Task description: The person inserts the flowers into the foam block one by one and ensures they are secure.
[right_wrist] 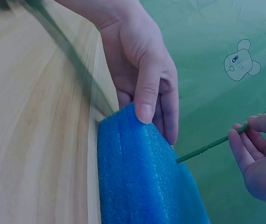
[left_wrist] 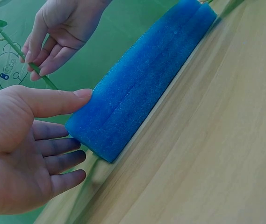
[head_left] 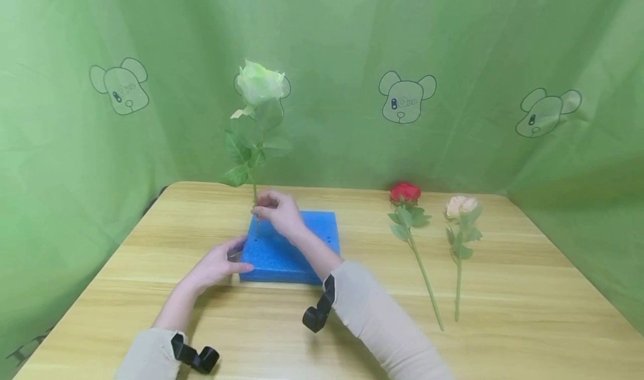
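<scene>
My right hand [head_left: 284,215] pinches the green stem of a white rose [head_left: 260,84] between thumb and fingertips. The rose stands nearly upright, its leaves below the bloom. In the right wrist view the lower end of the stem [right_wrist: 203,149] meets the top of a blue foam block [right_wrist: 142,172], near the block's left side. At that block's front left corner is my left hand [left_wrist: 25,140], thumb laid against the edge and fingers stretched out along the left side. Small dark holes show in the top of the foam.
On the right half of the wooden table [head_left: 513,290] lie a red rose [head_left: 405,192] and a pale pink rose [head_left: 460,207], stems toward me. Green curtains [head_left: 332,33] with bear heads hang behind and at both sides. Each wrist wears a black camera mount [head_left: 193,356].
</scene>
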Tool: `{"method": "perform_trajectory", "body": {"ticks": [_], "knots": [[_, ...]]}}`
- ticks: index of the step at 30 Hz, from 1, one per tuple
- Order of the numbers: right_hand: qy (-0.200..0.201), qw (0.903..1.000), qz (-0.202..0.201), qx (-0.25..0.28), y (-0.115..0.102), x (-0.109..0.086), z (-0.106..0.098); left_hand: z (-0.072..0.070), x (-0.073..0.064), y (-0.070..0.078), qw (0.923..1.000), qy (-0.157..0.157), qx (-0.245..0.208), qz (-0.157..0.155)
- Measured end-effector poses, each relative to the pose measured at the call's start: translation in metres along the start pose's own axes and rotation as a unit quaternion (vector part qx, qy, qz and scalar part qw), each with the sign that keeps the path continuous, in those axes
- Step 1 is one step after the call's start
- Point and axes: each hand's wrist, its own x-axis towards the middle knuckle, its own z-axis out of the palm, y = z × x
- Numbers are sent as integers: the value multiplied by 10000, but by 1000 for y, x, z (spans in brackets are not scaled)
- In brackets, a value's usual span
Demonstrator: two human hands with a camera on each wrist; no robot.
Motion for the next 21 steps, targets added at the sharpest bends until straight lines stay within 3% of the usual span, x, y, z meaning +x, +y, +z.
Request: {"method": "perform_trajectory", "body": {"ticks": [21], "knots": [[15, 9997, 161, -164, 13, 1, 2, 0, 0, -2, 10000, 32, -10, -41]]}}
